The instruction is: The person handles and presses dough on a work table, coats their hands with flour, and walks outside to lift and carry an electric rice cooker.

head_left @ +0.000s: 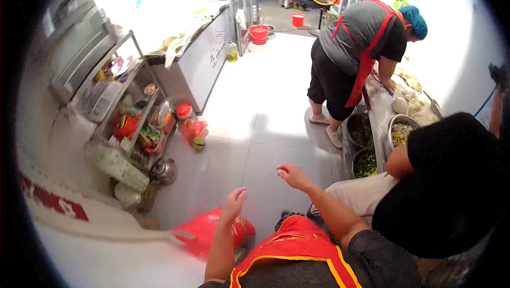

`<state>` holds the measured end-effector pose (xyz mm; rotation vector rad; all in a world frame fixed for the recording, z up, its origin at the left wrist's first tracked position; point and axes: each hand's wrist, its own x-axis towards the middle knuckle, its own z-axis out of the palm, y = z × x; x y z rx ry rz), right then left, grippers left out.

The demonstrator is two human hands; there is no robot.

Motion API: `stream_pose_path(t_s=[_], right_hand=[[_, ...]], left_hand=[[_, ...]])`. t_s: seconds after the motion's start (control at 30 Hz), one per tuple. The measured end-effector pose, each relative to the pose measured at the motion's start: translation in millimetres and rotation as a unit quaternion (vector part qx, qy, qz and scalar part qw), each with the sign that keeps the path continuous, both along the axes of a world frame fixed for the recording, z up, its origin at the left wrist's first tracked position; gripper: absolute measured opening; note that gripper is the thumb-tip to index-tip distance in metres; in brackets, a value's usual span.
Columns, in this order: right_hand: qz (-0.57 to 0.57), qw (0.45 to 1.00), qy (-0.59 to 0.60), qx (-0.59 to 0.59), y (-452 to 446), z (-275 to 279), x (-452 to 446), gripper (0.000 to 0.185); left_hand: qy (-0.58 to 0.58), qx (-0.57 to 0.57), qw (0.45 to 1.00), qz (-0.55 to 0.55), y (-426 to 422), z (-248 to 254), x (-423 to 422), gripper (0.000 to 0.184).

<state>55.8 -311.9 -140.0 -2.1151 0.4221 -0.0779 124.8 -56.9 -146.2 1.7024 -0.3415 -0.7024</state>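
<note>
My left hand (pixel 234 204) is raised above the floor, its fingers stretched out and nothing visible in it. Below it lies a red plastic bag (pixel 204 229), which it does not seem to touch. Held out in front of me, my right hand (pixel 294 176) has its fingers curled in, and no object shows in it. Under my arms hangs my red apron (pixel 303 240) with yellow trim. The hands are apart from each other over the tiled floor (pixel 228 163).
Left stands a loaded shelf rack (pixel 127 102), with a kettle (pixel 163 171) beside it. Close on my right is a person in a black cap (pixel 451 182). Farther off, another person (pixel 361 49) bends over a worktop with dough (pixel 419 110). Bowls of chopped filling (pixel 365 163) stand nearby.
</note>
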Motion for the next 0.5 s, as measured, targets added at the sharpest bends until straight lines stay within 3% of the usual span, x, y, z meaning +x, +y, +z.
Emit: stream_pose_path(t_s=[0.17,0.27,0.33,0.43,0.5], right_hand=[[-0.024,0.998,0.066,0.01,-108,-53,87,0.027],[-0.016,0.996,0.082,-0.016,-166,-54,158,0.03],[0.01,0.995,0.076,-0.071,-198,-53,204,0.03],[0.009,0.996,0.085,-0.039,-239,-54,281,0.03],[0.014,0.997,0.077,-0.028,-260,-36,329,0.03]], left_hand=[[-0.018,0.058,0.996,-0.064,-66,-14,119,0.038],[-0.024,0.07,0.997,-0.006,-102,-50,204,0.032],[0.068,0.142,0.987,0.036,-112,-73,258,0.031],[0.173,0.277,0.941,0.085,-73,-135,323,0.026],[0.249,0.193,0.93,0.191,-38,-164,346,0.027]])
